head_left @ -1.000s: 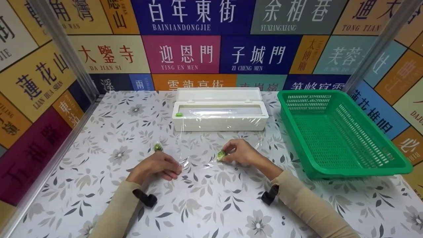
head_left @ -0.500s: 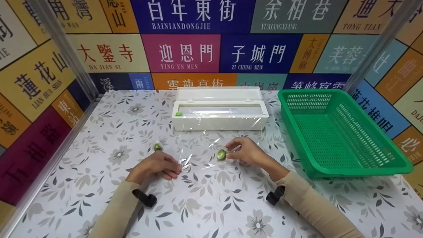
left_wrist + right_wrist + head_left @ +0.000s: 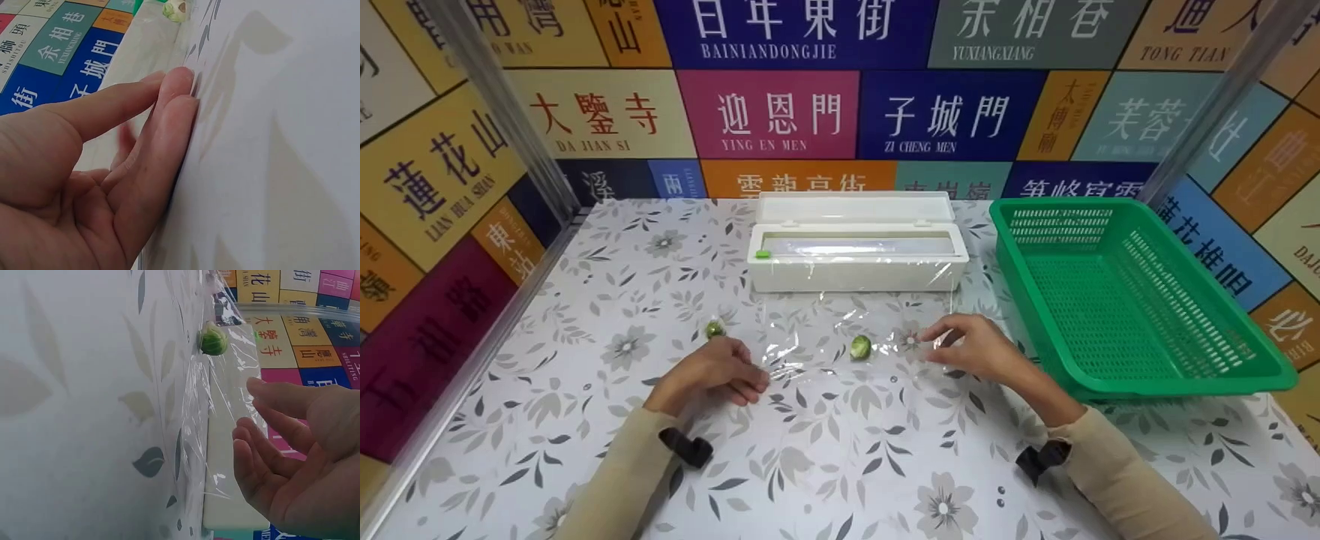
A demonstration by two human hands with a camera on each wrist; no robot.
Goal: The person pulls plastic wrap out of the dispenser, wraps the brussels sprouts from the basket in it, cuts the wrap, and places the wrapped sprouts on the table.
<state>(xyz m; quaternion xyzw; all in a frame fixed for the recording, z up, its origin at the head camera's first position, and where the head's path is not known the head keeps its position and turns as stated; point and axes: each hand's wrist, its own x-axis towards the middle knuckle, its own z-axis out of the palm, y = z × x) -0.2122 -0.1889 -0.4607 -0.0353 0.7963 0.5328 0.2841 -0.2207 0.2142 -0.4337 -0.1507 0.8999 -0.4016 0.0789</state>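
A small Brussels sprout [image 3: 860,347] lies on the sheet of clear cling film [image 3: 810,330] that is drawn forward from a white dispenser [image 3: 855,276]. My left hand [image 3: 720,371] pinches the film's near left corner between thumb and fingers; the left wrist view shows the thumb meeting the fingertips. Beside that hand, partly covered by it, sits a second green sprout [image 3: 715,328]. My right hand [image 3: 979,349] is off the sprout, to its right by the film's right edge. In the right wrist view its fingers are loosely bent, apart from the thumb, with nothing between them.
A green perforated basket [image 3: 1110,300] stands at the right. The dispenser's lid [image 3: 855,208] is raised at the back, and a green slider [image 3: 763,254] sits at its left end. Flowered cloth [image 3: 810,472] covers the table, with sign-printed panels behind.
My right hand has let go of the sprout and moved right, leaving it on the film. The left hand stays at the film's corner.
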